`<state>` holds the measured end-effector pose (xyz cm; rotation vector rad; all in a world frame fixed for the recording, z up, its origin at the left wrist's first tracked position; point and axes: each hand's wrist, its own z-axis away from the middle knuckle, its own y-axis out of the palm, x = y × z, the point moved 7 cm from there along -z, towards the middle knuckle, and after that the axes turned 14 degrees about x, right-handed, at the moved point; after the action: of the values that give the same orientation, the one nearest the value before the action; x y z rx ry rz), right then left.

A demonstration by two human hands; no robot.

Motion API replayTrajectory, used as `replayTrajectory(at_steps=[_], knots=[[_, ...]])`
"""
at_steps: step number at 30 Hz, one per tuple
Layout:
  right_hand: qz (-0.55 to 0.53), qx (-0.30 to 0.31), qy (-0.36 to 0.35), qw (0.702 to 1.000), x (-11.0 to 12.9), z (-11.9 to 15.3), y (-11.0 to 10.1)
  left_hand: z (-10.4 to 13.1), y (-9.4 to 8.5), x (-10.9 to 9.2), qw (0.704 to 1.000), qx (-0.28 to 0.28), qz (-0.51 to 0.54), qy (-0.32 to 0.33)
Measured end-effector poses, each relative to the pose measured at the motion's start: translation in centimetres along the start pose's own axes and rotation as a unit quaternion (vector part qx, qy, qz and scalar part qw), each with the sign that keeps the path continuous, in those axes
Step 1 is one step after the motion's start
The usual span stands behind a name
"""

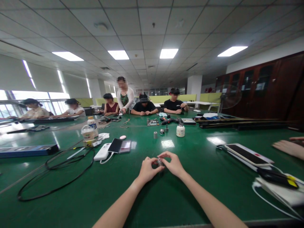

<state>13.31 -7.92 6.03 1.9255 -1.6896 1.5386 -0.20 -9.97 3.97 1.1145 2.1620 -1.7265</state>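
Near the middle of the green table [152, 186], a small metal cylindrical part [160, 162] is held between my two hands. My left hand [148, 169] grips it from the left with thumb and fingers. From the right, my right hand [174, 163] pinches its upper side. The part's lower end is partly hidden by my fingers. Farther forward stand a metal cylinder [155, 135], some small metal pieces [162, 131] and a dark fitting [167, 128]. Beside them is a white jar [180, 130].
Left are a power bank [102, 152], a dark phone [118, 146], a looped black cable [59, 188], a power strip [28, 151] and a bottle [92, 126]. Another phone [248, 154] and a person's hand [288, 148] are at right. Several people sit across the table.
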Motion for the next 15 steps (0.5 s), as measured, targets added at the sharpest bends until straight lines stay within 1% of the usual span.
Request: replayTrajectory(at_steps=[3, 6, 11, 15], knots=[[-0.013, 0.000, 0.003, 1.000, 0.0, 0.0, 0.1, 0.1, 0.1, 0.0, 1.000, 0.001, 0.002, 0.000], [-0.038, 0.016, 0.010, 0.999, -0.5, -0.1, 0.0, 0.2, 0.0, -0.1, 1.000, -0.006, 0.006, -0.003], [-0.101, 0.046, 0.041, 0.993, -2.5, -0.2, -0.4, 0.3, -1.3, -0.3, 0.998, -0.053, 0.024, -0.008], [-0.126, 0.098, 0.078, 0.984, -4.1, 0.2, 0.4, 0.2, -1.8, -0.5, 0.996, -0.088, 0.025, -0.021]])
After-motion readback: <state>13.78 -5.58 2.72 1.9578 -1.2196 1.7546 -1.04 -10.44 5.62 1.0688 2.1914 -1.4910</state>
